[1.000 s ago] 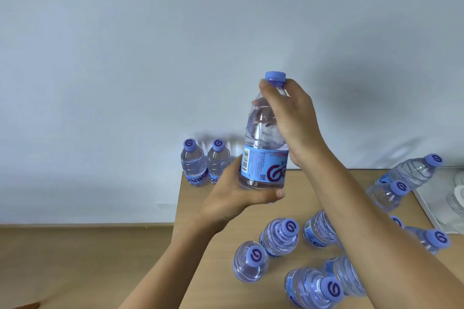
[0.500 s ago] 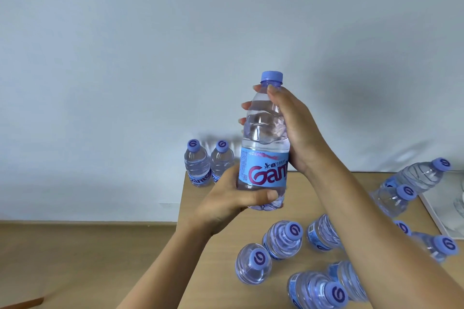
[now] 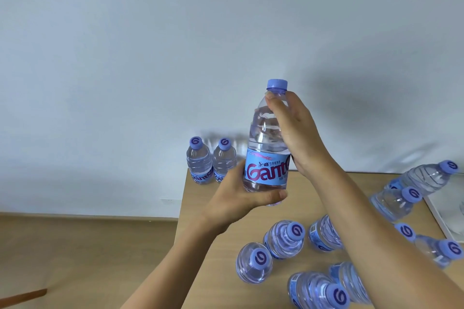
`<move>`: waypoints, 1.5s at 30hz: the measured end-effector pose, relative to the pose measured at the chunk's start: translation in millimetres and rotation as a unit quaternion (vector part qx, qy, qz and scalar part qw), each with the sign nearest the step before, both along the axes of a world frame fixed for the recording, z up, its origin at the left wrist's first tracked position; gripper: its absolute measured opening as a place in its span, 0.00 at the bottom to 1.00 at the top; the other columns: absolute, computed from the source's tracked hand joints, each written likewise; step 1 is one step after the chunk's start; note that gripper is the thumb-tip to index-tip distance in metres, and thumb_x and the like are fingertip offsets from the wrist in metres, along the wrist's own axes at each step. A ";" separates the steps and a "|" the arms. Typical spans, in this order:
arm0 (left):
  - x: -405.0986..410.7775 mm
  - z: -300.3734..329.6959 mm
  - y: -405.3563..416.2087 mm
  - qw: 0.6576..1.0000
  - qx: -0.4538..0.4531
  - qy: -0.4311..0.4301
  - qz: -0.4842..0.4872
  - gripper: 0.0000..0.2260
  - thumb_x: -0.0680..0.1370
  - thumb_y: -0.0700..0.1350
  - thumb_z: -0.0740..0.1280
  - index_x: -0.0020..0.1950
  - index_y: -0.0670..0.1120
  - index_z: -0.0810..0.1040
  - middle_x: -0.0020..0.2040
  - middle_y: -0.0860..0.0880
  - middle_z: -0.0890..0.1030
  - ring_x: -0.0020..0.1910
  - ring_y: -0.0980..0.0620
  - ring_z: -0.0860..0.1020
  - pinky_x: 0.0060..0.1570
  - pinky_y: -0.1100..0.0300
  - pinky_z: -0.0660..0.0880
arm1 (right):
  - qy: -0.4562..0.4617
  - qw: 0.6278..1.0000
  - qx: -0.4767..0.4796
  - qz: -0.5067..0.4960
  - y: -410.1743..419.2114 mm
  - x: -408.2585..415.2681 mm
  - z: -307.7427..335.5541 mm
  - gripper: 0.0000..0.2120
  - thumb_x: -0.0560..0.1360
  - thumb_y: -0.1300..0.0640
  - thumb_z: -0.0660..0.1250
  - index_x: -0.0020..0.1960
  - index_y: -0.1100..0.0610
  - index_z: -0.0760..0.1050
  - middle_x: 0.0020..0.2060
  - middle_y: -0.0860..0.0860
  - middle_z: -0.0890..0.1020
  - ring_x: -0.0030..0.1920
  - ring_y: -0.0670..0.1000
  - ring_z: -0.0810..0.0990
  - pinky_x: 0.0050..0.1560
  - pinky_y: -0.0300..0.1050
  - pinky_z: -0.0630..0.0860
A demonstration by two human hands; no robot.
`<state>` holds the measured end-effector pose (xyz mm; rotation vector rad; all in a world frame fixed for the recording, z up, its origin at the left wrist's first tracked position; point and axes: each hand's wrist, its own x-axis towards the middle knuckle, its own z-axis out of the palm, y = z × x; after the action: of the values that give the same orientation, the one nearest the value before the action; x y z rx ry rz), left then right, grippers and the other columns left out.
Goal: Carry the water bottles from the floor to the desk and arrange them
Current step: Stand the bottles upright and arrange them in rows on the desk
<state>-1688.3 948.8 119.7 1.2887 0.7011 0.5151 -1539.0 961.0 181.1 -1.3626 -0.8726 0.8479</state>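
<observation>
Both hands have one water bottle [image 3: 267, 148] lifted upright in the centre of the frame, above the far edge of the desk [image 3: 200, 211]. The left hand [image 3: 241, 198] wraps its fingers and thumb round the base under the label; the right hand [image 3: 293, 133] curls round the neck and shoulder, just below the blue cap [image 3: 277, 84].

From where I stand, the risk is in the setting down. A pair of standing bottles [image 3: 211, 162] waits against the wall at centre left, right at the desk's back corner, and a clumsy placement beside them could knock one off the edge. The scattered bottles [image 3: 283, 239] crowd the lower right of the frame beneath the right forearm, so a dropped elbow could topple some. The thin plastic may also slip if the grip slackens.

The blue label reads "Gante" in large red letters, possibly cut off at the edge, with small Chinese characters above that I cannot read. The caps carry a dark swirl like a "G".
</observation>
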 end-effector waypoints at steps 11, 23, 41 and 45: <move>0.9 -35.2 6.7 0.998 -0.007 0.047 0.037 0.24 0.66 0.39 0.81 0.58 0.46 0.76 0.48 0.49 0.85 0.47 0.53 0.83 0.46 0.61 0.80 | -0.122 0.979 -0.139 0.090 -1.2 21.8 -16.9 0.17 0.76 0.41 0.68 0.54 0.54 0.77 0.51 0.51 0.83 0.49 0.47 0.83 0.52 0.45 0.79; 12.7 -131.5 12.1 0.991 -0.031 0.107 0.078 0.29 0.64 0.35 0.80 0.60 0.51 0.75 0.52 0.54 0.82 0.52 0.54 0.81 0.48 0.61 0.79 | -0.114 0.966 -0.174 0.156 -22.8 18.9 -91.3 0.16 0.70 0.57 0.78 0.56 0.53 0.79 0.50 0.49 0.86 0.54 0.49 0.83 0.60 0.50 0.78; 29.8 -204.1 17.6 0.945 0.085 0.228 0.217 0.31 0.58 0.36 0.82 0.58 0.45 0.74 0.51 0.51 0.75 0.54 0.42 0.76 0.51 0.48 0.75 | -0.135 0.958 -0.201 0.152 -19.3 15.8 -158.1 0.26 0.61 0.59 0.83 0.51 0.38 0.79 0.50 0.43 0.86 0.55 0.46 0.83 0.61 0.47 0.78; 38.8 -204.6 20.9 0.938 0.047 0.220 0.263 0.31 0.60 0.35 0.81 0.56 0.49 0.69 0.56 0.45 0.78 0.54 0.46 0.78 0.52 0.50 0.76 | -0.134 0.964 -0.188 0.133 -9.1 17.0 -162.6 0.28 0.62 0.60 0.82 0.53 0.38 0.77 0.49 0.41 0.85 0.54 0.42 0.82 0.61 0.46 0.78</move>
<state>-1649.5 969.6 -84.9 1.3175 1.4330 0.7038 -1521.9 951.8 18.5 -1.7459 -1.1657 1.0930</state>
